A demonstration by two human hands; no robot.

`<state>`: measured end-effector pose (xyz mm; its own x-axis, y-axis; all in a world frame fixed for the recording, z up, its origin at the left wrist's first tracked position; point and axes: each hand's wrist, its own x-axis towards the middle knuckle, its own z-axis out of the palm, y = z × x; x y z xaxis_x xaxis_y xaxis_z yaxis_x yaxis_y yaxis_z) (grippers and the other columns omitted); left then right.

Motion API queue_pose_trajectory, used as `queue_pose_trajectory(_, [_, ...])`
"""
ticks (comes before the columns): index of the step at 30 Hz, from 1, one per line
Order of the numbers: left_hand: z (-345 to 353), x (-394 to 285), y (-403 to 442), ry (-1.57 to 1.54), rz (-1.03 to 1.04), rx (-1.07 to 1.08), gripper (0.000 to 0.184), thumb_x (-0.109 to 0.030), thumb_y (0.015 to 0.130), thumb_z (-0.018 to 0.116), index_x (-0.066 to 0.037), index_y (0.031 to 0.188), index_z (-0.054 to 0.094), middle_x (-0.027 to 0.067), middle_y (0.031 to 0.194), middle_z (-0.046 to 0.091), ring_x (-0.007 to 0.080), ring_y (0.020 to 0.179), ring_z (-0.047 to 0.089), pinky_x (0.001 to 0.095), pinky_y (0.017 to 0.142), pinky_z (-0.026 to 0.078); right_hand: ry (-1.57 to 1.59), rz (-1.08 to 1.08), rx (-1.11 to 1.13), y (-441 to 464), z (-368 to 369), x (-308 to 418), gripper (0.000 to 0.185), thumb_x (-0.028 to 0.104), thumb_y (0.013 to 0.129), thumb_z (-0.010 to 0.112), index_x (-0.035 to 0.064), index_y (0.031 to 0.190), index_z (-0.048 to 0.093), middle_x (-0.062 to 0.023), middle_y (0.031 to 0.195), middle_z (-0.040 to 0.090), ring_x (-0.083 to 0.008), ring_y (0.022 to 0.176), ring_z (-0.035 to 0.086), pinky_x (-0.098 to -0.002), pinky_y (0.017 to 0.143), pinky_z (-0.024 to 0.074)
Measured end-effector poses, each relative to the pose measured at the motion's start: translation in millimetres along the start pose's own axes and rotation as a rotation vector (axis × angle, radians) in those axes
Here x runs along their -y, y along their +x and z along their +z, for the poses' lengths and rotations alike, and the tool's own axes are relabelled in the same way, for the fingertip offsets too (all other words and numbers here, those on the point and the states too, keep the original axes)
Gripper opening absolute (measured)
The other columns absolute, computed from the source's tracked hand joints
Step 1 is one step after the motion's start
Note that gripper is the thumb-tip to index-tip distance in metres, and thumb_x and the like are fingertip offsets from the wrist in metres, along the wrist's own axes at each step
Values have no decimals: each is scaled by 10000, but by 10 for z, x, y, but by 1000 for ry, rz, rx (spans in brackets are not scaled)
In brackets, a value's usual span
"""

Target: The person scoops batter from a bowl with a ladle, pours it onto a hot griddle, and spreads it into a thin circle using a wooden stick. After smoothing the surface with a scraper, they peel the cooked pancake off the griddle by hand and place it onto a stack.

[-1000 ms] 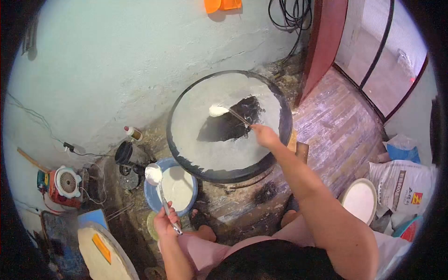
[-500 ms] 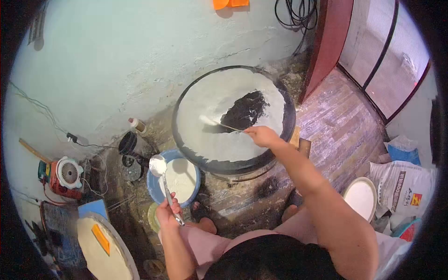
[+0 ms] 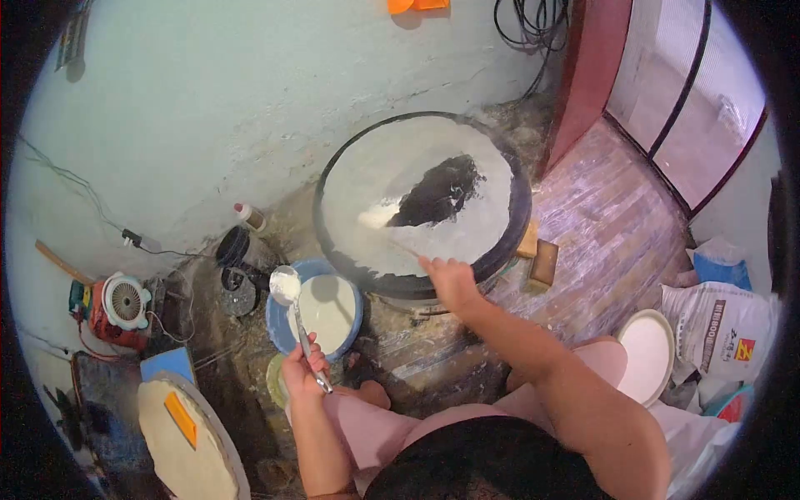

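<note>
My right hand [image 3: 452,282] is closed on a thin-handled batter spreader [image 3: 407,248], over the near part of a large round griddle [image 3: 493,272]. The spreader's far end is blurred against the batter. Pale batter [image 3: 360,175] coats most of the plate around a dark bare patch, with a thick white heap [image 3: 379,214] on that patch's left edge. My left hand [image 3: 305,372] grips the handle of a metal ladle [image 3: 286,286]. White batter fills or coats the ladle's bowl, which is above the left rim of a blue basin [image 3: 357,320] of batter.
At lower left, a stack of flat round pancakes [image 3: 179,442] carries an orange scraper [image 3: 181,419]. A red blower [image 3: 125,321], a dark pot [image 3: 236,250] and a bottle [image 3: 249,217] stand left. To my right are a white-filled tub [image 3: 646,354], a printed sack [image 3: 717,329] and wooden blocks [image 3: 543,262].
My right hand has moved toward me and slightly left, bringing the spreader's handle over the griddle's near side. The white heap now shows more fully. My left hand keeps the ladle by the basin.
</note>
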<state>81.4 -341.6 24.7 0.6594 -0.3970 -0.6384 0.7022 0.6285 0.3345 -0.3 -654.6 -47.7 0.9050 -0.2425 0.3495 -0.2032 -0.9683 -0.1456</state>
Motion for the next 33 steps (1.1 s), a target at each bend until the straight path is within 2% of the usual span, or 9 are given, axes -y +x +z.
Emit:
queue_pose_trajectory(4, [-32, -6, -11, -1, 1, 13, 301, -225, 882, 377, 28, 1015, 473, 71, 695, 468, 111, 483, 391, 218, 395, 328, -96, 158, 2, 120, -154, -332, 380, 91, 729, 482, 104, 1107, 515, -85, 763, 545, -273, 636, 553, -407, 563, 453])
queue_pose_trajectory(6, [-51, -23, -9, -2, 8, 12, 299, -225, 886, 374, 27, 1011, 475, 70, 693, 468, 111, 480, 388, 218, 395, 328, 226, 383, -83, 131, -223, -362, 378, 103, 726, 482, 125, 1102, 522, -89, 745, 537, -269, 627, 555, -423, 568, 453])
queue_pose_trajectory(8, [-32, -21, -21, 4, 14, 5, 294, -220, 886, 374, 27, 1009, 475, 69, 692, 468, 110, 479, 388, 218, 394, 329, 279, 366, -137, 14, -168, -225, 384, 111, 726, 479, 147, 1106, 522, -97, 741, 536, -274, 614, 554, -433, 576, 452])
queue_pose_trajectory(11, [22, 0, -37, 17, 28, -13, 284, -211, 885, 373, 25, 1005, 476, 67, 689, 468, 109, 478, 387, 216, 392, 332, 96, 13, -20, -138, -64, -148, 408, 74, 642, 536, 130, 1046, 550, -84, 773, 553, -252, 671, 566, -369, 563, 453])
queue_pose_trajectory(15, [-18, -16, -26, -9, -12, 17, 279, -211, 883, 378, 20, 1005, 477, 57, 678, 471, 104, 474, 385, 215, 391, 334, -124, 237, 44, 42, -178, -588, 396, 86, 715, 486, 118, 1109, 508, -108, 819, 554, -259, 665, 572, -371, 576, 466])
queue_pose_trajectory(20, [-32, -26, 21, 4, -12, 24, 283, -219, 879, 390, 18, 1006, 478, 52, 675, 472, 97, 465, 385, 214, 393, 337, 151, 501, -29, 22, -183, -496, 405, 73, 695, 510, 115, 1098, 511, -101, 833, 551, -279, 700, 579, -372, 590, 473])
queue_pose_trajectory(26, [-14, -29, 6, 12, -15, -20, 290, -231, 885, 383, 16, 1006, 473, 42, 670, 459, 93, 456, 370, 211, 388, 331, -97, 409, 23, 59, -182, -902, 359, 65, 703, 509, 103, 1060, 521, -113, 820, 537, -285, 689, 579, -397, 586, 471])
queue_pose_trajectory(30, [-11, -22, 39, 32, -17, -11, 291, -239, 892, 367, 14, 998, 462, 38, 666, 449, 94, 454, 362, 212, 384, 328, 141, 558, -143, -12, -190, -866, 383, 37, 694, 491, 105, 1070, 512, -113, 838, 544, -300, 711, 582, -406, 623, 471])
queue_pose_trajectory(33, [38, 12, 8, 12, 42, -9, 286, -188, 873, 366, 58, 954, 487, 43, 628, 458, 97, 430, 370, 216, 367, 330, 207, 353, -84, -159, -200, -573, 370, 57, 689, 498, 97, 1057, 507, -107, 844, 546, -293, 738, 585, -402, 614, 479])
